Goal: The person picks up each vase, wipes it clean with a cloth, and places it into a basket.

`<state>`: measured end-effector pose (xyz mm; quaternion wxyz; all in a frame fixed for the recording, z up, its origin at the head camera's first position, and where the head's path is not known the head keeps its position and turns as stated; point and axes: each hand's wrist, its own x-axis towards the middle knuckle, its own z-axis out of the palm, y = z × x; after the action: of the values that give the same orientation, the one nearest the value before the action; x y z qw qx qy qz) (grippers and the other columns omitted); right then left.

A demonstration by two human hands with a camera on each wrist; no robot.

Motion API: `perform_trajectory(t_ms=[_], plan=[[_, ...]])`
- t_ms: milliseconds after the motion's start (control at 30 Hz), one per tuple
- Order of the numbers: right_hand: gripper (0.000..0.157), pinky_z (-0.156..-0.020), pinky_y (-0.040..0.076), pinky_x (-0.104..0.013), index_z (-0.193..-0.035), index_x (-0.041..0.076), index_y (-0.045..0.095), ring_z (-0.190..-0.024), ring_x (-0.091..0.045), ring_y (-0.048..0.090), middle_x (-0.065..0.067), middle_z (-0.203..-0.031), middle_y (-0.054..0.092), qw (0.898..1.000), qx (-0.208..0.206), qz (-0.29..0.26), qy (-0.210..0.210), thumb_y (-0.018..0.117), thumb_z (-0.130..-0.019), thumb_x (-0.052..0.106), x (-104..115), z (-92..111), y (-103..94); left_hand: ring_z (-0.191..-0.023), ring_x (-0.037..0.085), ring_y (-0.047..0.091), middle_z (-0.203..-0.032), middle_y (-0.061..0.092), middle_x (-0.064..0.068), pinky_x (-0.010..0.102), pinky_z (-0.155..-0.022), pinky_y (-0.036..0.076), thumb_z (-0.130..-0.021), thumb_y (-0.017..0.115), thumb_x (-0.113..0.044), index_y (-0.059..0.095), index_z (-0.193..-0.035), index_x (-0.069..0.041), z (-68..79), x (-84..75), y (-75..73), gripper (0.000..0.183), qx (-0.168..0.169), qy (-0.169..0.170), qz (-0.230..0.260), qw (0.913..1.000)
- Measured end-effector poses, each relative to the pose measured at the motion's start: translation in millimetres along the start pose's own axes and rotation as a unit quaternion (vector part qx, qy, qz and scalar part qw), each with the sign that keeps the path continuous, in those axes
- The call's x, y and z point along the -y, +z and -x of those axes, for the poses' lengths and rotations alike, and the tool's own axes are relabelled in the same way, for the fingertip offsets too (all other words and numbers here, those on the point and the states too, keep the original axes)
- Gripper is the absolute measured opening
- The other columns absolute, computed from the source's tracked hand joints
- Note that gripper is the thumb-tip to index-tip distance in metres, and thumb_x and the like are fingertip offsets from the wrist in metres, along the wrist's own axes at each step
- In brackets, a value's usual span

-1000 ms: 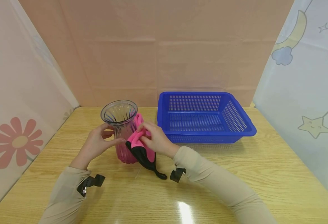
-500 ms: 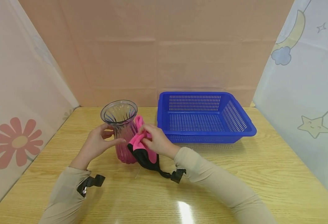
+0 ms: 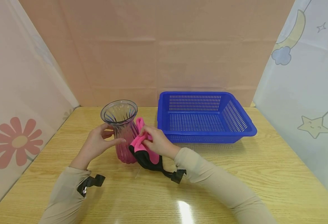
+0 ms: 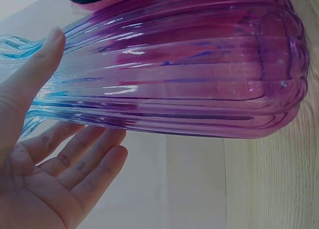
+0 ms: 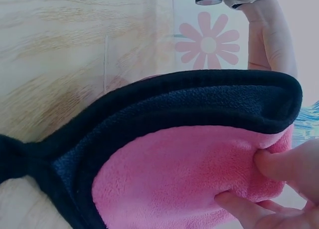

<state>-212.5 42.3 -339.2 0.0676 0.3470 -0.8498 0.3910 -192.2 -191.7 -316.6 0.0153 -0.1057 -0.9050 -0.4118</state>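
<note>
A ribbed glass vase [image 3: 122, 137], clear at its flared top and pink toward the base, stands upright on the table. My left hand [image 3: 96, 141] holds its neck from the left, thumb in front and fingers behind; the left wrist view shows the thumb [image 4: 47, 59] lying across the glass. My right hand [image 3: 156, 141] pinches a soft pink plush cloth [image 5: 164, 174] with thick black trim and a narrow black tail. The bunched cloth hangs by the vase's right side and overlaps it in the head view.
Behind and to the right stands a blue perforated plastic basket [image 3: 205, 133] on the wooden table [image 3: 222, 183]. A peach backdrop [image 3: 158, 49] closes off the far side, with patterned sheets to left and right. Both wrists wear black camera mounts [image 3: 177, 175].
The right hand and cloth have shifted slightly right and down along the vase. The black tail has swung right toward the right wrist mount. The left hand and vase have stayed put.
</note>
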Motion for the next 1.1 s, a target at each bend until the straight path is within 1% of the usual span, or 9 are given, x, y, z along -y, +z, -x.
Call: perform_trajectory(t_ms=[233, 500, 733, 900, 1100], plan=[[0.014, -0.087, 0.054, -0.043, -0.091, 0.003, 0.054, -0.090, -0.023, 0.060, -0.013, -0.092, 0.062, 1.000, 0.019, 0.000, 0.012, 0.062, -0.082, -0.005, -2.9, 0.9, 1.1, -0.118, 0.044, 0.054, -0.127, 0.055, 0.022, 0.054, -0.095, 0.049, -0.077, 0.074, -0.043, 0.047, -0.128, -0.003, 0.0, -0.1, -0.3, 0.070, 0.003, -0.007, -0.001, 1.0000], [0.015, -0.082, 0.054, -0.033, -0.091, 0.005, 0.054, -0.085, -0.019, 0.057, -0.010, -0.091, 0.062, 0.999, 0.023, 0.027, 0.010, 0.063, -0.082, -0.003, -3.2, 1.9, 1.9, -0.118, 0.044, 0.054, -0.126, 0.056, 0.022, 0.054, -0.095, 0.049, -0.077, 0.073, -0.043, 0.047, -0.127, -0.003, -0.2, 0.6, 0.0, 0.069, 0.002, -0.004, -0.003, 1.0000], [0.015, -0.080, 0.054, -0.040, -0.090, 0.005, 0.053, -0.085, -0.020, 0.056, -0.011, -0.091, 0.061, 0.999, 0.023, 0.024, 0.011, 0.063, -0.082, -0.004, -4.6, 2.9, 3.0, -0.117, 0.044, 0.054, -0.126, 0.056, 0.022, 0.054, -0.095, 0.048, -0.077, 0.073, -0.043, 0.046, -0.129, -0.004, -0.3, 0.3, 0.1, 0.071, 0.002, -0.003, -0.005, 1.0000], [0.016, -0.080, 0.053, -0.037, -0.091, 0.006, 0.053, -0.087, -0.020, 0.056, -0.010, -0.093, 0.061, 0.999, 0.027, 0.029, 0.017, 0.063, -0.082, -0.003, -4.9, 4.0, 2.9, -0.117, 0.044, 0.054, -0.126, 0.056, 0.022, 0.054, -0.095, 0.049, -0.077, 0.074, -0.043, 0.046, -0.130, -0.004, -0.6, -0.2, 0.1, 0.071, 0.001, -0.003, -0.007, 1.0000], [0.017, -0.076, 0.053, -0.036, -0.091, 0.006, 0.053, -0.083, -0.018, 0.055, -0.010, -0.091, 0.061, 0.999, 0.027, 0.033, 0.011, 0.063, -0.082, -0.003, -7.0, 4.6, 3.5, -0.117, 0.044, 0.054, -0.126, 0.055, 0.023, 0.055, -0.095, 0.049, -0.077, 0.074, -0.043, 0.045, -0.130, -0.003, -0.7, -0.7, 0.0, 0.072, 0.001, -0.005, -0.009, 0.9999]])
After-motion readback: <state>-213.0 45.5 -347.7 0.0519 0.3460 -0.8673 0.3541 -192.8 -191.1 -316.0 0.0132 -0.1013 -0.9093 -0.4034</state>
